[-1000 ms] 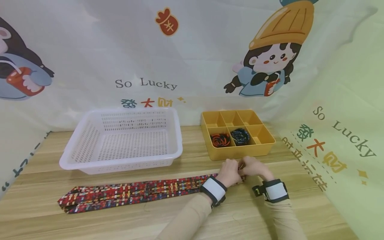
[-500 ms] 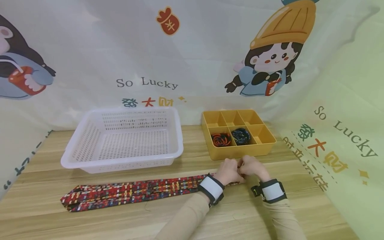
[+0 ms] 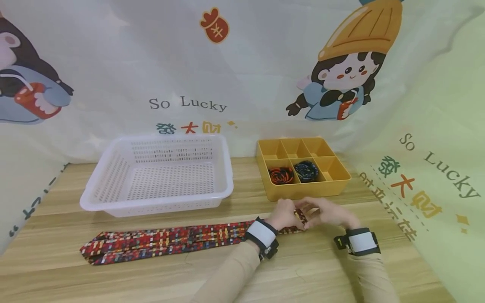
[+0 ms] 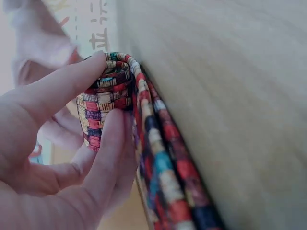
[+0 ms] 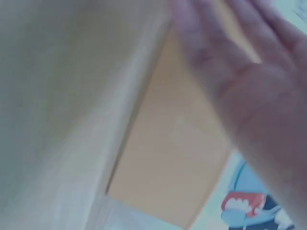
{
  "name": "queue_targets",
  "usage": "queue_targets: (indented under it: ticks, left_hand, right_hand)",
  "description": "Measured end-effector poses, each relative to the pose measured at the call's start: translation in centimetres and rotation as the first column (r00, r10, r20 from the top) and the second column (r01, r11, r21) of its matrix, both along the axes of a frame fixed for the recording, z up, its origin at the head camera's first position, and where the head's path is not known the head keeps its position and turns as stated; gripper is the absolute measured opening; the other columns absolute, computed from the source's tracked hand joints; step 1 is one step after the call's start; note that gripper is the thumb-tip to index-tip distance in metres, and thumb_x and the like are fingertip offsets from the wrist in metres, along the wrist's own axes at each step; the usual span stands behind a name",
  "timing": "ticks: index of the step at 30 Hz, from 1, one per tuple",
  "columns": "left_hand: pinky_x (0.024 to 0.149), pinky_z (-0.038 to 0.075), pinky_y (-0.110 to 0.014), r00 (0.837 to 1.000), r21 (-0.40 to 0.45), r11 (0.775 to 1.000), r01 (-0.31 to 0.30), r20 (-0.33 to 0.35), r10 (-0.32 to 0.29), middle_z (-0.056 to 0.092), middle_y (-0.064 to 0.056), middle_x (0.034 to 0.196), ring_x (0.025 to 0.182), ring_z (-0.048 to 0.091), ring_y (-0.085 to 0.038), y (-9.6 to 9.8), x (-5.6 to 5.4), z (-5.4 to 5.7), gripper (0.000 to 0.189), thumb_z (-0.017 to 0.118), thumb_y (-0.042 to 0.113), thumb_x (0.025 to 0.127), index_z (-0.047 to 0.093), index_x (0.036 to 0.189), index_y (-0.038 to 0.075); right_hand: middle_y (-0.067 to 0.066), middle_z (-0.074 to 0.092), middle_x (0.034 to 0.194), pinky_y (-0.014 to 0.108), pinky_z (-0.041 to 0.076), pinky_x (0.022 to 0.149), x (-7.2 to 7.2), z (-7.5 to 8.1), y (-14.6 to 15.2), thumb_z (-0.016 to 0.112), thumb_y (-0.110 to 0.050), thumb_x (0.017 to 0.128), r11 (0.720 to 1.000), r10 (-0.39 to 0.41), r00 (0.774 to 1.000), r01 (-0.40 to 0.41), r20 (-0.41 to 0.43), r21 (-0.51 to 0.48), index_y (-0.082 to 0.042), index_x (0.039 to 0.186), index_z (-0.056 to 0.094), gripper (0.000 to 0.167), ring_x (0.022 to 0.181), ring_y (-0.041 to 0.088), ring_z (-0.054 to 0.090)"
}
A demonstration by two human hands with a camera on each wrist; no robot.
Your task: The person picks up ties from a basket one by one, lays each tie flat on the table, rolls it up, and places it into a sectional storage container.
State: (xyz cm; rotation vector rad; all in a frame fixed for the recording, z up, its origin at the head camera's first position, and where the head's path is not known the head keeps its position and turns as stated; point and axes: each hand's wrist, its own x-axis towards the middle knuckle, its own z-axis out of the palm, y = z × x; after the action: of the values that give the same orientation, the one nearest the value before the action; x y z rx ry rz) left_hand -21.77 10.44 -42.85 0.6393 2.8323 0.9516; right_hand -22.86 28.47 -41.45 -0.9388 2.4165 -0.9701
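A red, multicoloured patterned necktie (image 3: 163,242) lies folded lengthwise across the table, its wide pointed end at the left. Its narrow end is wound into a small roll (image 4: 103,108). My left hand (image 3: 284,215) holds this roll on edge, thumb and fingers pinching it in the left wrist view. Just to the right is my right hand (image 3: 327,212), its fingers spread and arched beside the roll; whether the fingertips touch it I cannot tell. The right wrist view shows that hand blurred, with its fingers extended and the roll out of sight.
Behind the hands stands a yellow divided box (image 3: 307,191). Two of its front compartments hold a rolled orange-and-black tie (image 3: 281,175) and a rolled dark blue tie (image 3: 306,171). A white perforated basket (image 3: 151,206) stands at the back left. Printed cloth (image 3: 257,63) hangs behind the table.
My right hand has loosened and shifted slightly right, away from the roll, which now shows between the hands. The left hand keeps its hold. The head view has shifted a little.
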Motion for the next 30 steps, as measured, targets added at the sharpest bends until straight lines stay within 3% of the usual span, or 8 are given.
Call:
queue_targets:
  ticks: [6,8,10,12,16,18,24,30]
  left_hand:
    - [0.060,0.044,-0.021,0.995,0.060,0.998,0.025,0.096,-0.031,0.061,-0.006,0.075,0.069,0.055,-0.015,-0.8,-0.3,0.0,0.058,0.089,0.018,0.060,0.058,0.103,-0.006]
    - [0.071,0.049,-0.023,0.991,0.038,0.994,0.098,0.089,-0.101,0.065,-0.012,0.094,0.083,0.061,-0.019,-1.5,-0.1,0.2,0.067,0.087,0.016,0.064,0.048,0.114,-0.003]
    - [0.080,0.050,-0.022,0.975,-0.069,0.974,0.216,0.057,-0.213,0.063,-0.012,0.107,0.095,0.062,-0.020,-2.5,0.6,0.7,0.064,0.083,0.016,0.070,0.046,0.120,0.001]
    - [0.098,0.046,-0.024,0.939,-0.255,0.906,0.337,0.024,-0.342,0.058,-0.011,0.129,0.118,0.057,-0.022,-3.7,1.6,1.1,0.064,0.078,0.025,0.077,0.048,0.129,0.003]
    - [0.117,0.028,-0.035,0.871,-0.539,0.714,0.448,0.084,-0.483,0.029,0.002,0.156,0.146,0.025,-0.021,-5.7,3.6,1.1,0.071,0.060,0.052,0.086,0.039,0.145,0.018]
    - [0.119,0.023,-0.038,0.858,-0.580,0.668,0.467,0.116,-0.500,0.019,0.007,0.159,0.149,0.014,-0.018,-6.3,4.3,0.8,0.073,0.052,0.058,0.088,0.031,0.149,0.023]
    - [0.120,0.017,-0.040,0.866,-0.558,0.688,0.464,0.124,-0.484,0.012,0.008,0.160,0.149,0.008,-0.016,-7.1,4.8,0.0,0.070,0.044,0.057,0.092,0.024,0.151,0.024]
    - [0.117,0.024,-0.049,0.889,-0.541,0.728,0.421,0.088,-0.449,0.018,0.010,0.159,0.149,0.014,-0.021,-7.0,4.8,-0.2,0.067,0.044,0.058,0.092,0.030,0.149,0.026]
  right_hand:
    - [0.016,0.067,0.106,0.038,0.055,0.085,0.1,-1.3,-0.3,0.080,-0.013,0.071,0.997,0.044,0.967,-0.058,-0.250,-0.050,0.000,0.112,0.059,0.048,0.096,0.027,0.065]
    - [0.012,0.068,0.098,0.035,0.055,0.081,0.0,-1.6,-0.3,0.081,-0.008,0.070,0.992,0.070,0.940,-0.101,-0.334,-0.076,-0.001,0.104,0.061,0.040,0.090,0.022,0.065]
    - [0.011,0.069,0.094,0.034,0.055,0.079,0.0,-1.9,-0.1,0.081,-0.003,0.068,0.987,0.092,0.906,-0.138,-0.413,-0.082,-0.002,0.097,0.063,0.034,0.086,0.021,0.065]
    - [0.010,0.069,0.093,0.034,0.055,0.078,0.0,-2.0,0.3,0.081,-0.002,0.066,0.987,0.098,0.883,-0.145,-0.459,-0.068,-0.004,0.093,0.064,0.032,0.085,0.021,0.064]
    - [0.013,0.069,0.098,0.037,0.055,0.080,0.0,-1.7,0.9,0.081,-0.004,0.064,0.995,0.091,0.871,-0.104,-0.483,0.001,-0.009,0.087,0.065,0.029,0.088,0.025,0.064]
    - [0.013,0.068,0.100,0.038,0.055,0.082,0.0,-1.4,1.0,0.081,-0.004,0.064,0.995,0.095,0.887,-0.091,-0.453,0.030,-0.010,0.087,0.065,0.028,0.090,0.026,0.064]
    - [0.008,0.066,0.097,0.035,0.054,0.079,0.4,0.2,-0.3,0.078,-0.003,0.067,0.981,0.162,0.904,-0.104,-0.396,0.165,-0.009,0.088,0.066,0.025,0.087,0.021,0.063]
    - [0.004,0.059,0.087,0.030,0.051,0.068,1.7,1.5,-3.6,0.076,0.003,0.060,0.916,0.137,0.903,0.041,-0.407,0.399,-0.010,0.081,0.067,0.027,0.076,0.015,0.055]
